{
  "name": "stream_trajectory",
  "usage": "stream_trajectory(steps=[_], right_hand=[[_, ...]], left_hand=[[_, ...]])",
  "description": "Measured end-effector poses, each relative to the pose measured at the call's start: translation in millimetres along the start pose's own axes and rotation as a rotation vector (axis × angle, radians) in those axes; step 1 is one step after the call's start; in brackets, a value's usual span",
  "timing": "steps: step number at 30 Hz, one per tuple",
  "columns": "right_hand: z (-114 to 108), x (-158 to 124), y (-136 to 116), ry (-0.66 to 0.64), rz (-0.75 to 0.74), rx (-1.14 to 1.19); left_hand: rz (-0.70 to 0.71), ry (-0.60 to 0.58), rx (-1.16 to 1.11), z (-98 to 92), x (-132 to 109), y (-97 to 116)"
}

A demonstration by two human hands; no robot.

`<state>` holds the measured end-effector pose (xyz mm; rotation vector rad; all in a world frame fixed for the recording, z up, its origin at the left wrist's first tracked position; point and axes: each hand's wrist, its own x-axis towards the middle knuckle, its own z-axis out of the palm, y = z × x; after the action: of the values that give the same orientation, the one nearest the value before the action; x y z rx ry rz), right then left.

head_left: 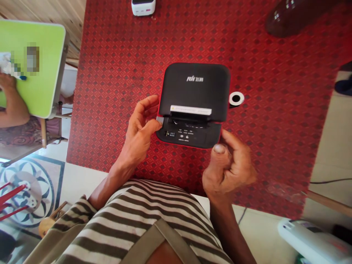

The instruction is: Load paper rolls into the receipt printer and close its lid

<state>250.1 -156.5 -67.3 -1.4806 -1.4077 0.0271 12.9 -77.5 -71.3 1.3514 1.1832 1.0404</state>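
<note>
A black receipt printer [195, 90] with white lettering on its lid lies in the middle of the red-covered table. Its lower front panel carries small icons and a few printed marks. At the printer's left side, my left hand [140, 128] grips the edge, with the thumb at a grey piece near the front corner and the fingers along the side. My right hand [231, 165] is at the lower right corner, its fingers curled against the printer's edge and its thumb bent on the near side. A small white paper roll [240, 96] with a dark core sits just right of the printer.
The table [115, 66] has a red patterned cover. At its far edge stands a white device [143, 8], with a dark shiny object [286, 18] far right. A green table [41, 84] is on the left, where another person's arm [13, 99] rests. A white appliance [310, 238] stands lower right.
</note>
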Motion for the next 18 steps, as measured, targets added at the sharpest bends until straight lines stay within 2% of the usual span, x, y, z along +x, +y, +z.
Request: stream_trajectory(steps=[4,8,11,13,16,18], right_hand=[[3,-2,0,0.021,0.011,-0.027],[-6,2,5,-0.037,0.000,-0.053],[-16,27,1,-0.056,-0.062,-0.036],[-19,54,-8,-0.063,-0.232,-0.040],[-7,97,-17,-0.413,-0.279,-0.112],[8,119,-16,-0.562,-0.347,-0.146]], left_hand=[[-0.052,0.039,-0.055,3.8,1,-3],[0.001,0.015,-0.050,6.1,0,-9],[0.099,-0.011,-0.050,5.4,1,-16],[0.125,-0.009,-0.067,4.5,2,-19],[0.116,-0.023,-0.077,3.3,3,-22],[0.121,-0.042,-0.072,3.1,3,-21]])
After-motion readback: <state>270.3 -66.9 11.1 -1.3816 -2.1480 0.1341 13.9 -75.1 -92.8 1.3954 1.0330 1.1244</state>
